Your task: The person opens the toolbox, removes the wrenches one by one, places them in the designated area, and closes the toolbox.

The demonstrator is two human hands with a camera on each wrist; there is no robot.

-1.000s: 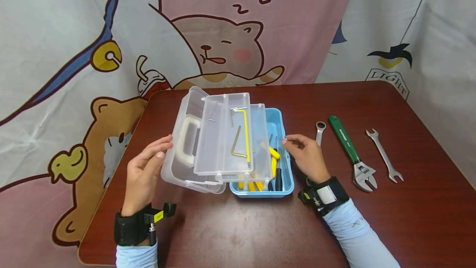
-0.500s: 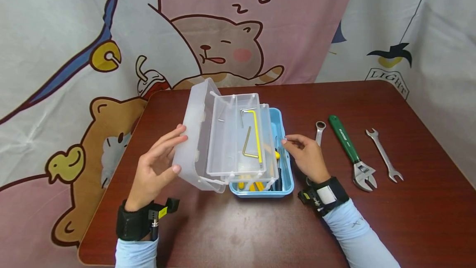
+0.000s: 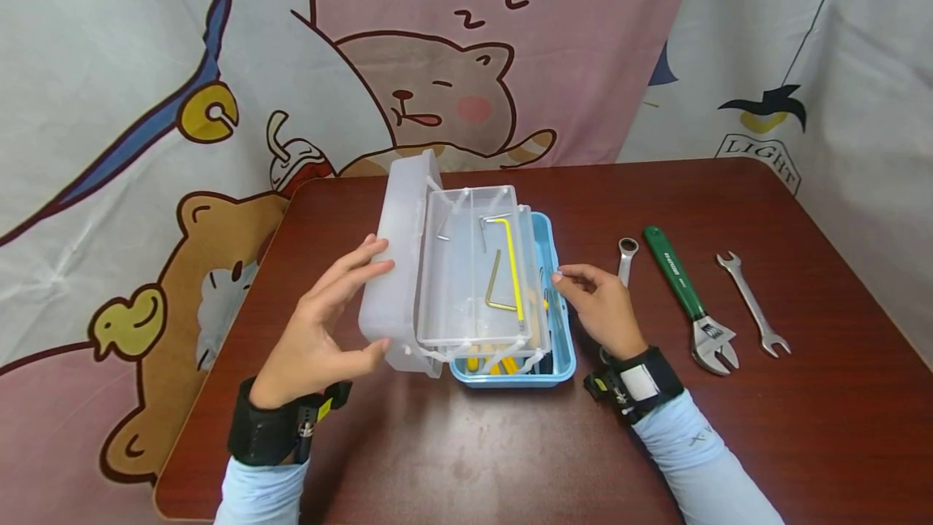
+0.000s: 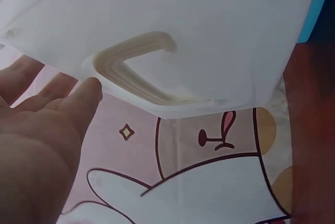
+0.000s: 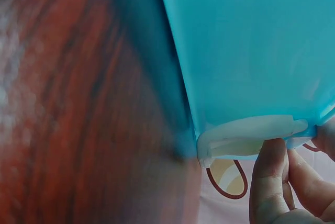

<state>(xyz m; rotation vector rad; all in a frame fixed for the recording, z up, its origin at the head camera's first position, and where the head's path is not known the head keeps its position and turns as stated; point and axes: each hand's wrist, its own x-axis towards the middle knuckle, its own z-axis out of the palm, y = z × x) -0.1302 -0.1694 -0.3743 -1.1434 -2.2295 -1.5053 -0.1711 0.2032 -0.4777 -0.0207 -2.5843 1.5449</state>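
A light-blue toolbox (image 3: 513, 382) stands with its clear plastic lid (image 3: 397, 282) raised on the left, tilted upright. Linked clear trays (image 3: 455, 298) hang over the box, bearing a yellow hex key (image 3: 513, 266), a brass-coloured hex key (image 3: 493, 278) and smaller keys. Spread fingers of my left hand (image 3: 317, 339) touch the lid's outer side, thumb low. The lid's off-white handle (image 4: 112, 69) shows in the left wrist view. At the box's right side, my right hand (image 3: 605, 310) pinches the rim beside a white latch (image 5: 235, 132). Tools inside are mostly hidden beneath the trays.
To the right on the brown table (image 3: 816, 444) lie a ratchet ring spanner (image 3: 626, 259), partly behind the right hand, a green-handled adjustable wrench (image 3: 678, 278) and an open-end spanner (image 3: 754, 305). A cartoon-printed cloth (image 3: 583, 39) hangs behind.
My left hand has moved rightward, tipping the lid from lying back to nearly upright. The trays have shifted right with it, covering more of the box. My right hand has stayed put.
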